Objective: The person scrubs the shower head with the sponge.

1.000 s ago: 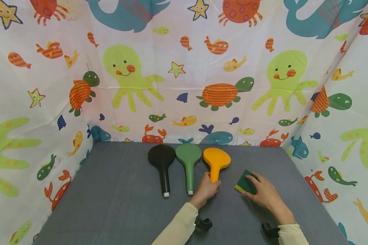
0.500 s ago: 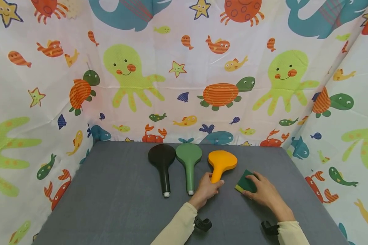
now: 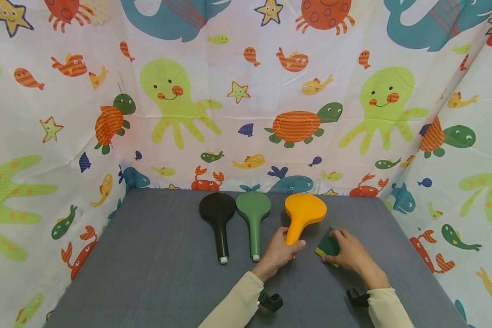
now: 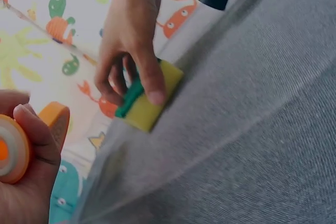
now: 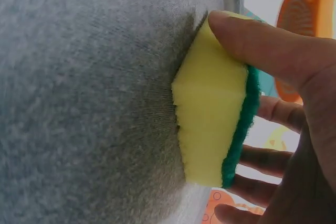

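Gripping the orange shower head by its handle, my left hand tilts it; beside it, my right hand pinches the sponge.

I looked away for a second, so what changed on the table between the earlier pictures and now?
The left hand lifted and swung the orange shower head up and rightward. The right hand tipped the sponge onto its edge, fingers gripping it. The black shower head and the green shower head stayed put.
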Motion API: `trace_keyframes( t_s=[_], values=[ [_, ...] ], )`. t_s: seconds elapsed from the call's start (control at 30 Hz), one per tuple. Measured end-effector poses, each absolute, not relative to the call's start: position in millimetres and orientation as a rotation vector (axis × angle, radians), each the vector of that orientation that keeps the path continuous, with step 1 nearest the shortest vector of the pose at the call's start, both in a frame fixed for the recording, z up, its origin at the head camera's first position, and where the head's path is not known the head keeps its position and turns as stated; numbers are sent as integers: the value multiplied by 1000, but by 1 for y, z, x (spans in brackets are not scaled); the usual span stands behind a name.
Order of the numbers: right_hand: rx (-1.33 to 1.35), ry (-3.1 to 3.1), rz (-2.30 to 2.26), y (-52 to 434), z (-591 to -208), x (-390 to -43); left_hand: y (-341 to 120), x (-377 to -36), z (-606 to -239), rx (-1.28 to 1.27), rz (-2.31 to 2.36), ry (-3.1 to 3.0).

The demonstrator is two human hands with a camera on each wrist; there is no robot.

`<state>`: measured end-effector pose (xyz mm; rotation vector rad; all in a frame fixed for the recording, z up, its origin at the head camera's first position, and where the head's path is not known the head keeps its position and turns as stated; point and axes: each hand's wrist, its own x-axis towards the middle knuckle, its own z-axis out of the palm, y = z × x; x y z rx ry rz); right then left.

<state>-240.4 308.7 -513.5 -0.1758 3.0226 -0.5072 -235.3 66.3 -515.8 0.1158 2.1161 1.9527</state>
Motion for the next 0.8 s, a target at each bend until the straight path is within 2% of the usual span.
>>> trace_keyframes(
  t_s=[0.3, 0.8],
  values=[
    [-172, 3025, -529, 312, -516, -238, 60, -228, -499, 209, 2008, 2156],
    [-145, 3116, -546, 308, -507, -231, 25, -223, -495, 477, 1896, 2220]
  ],
)
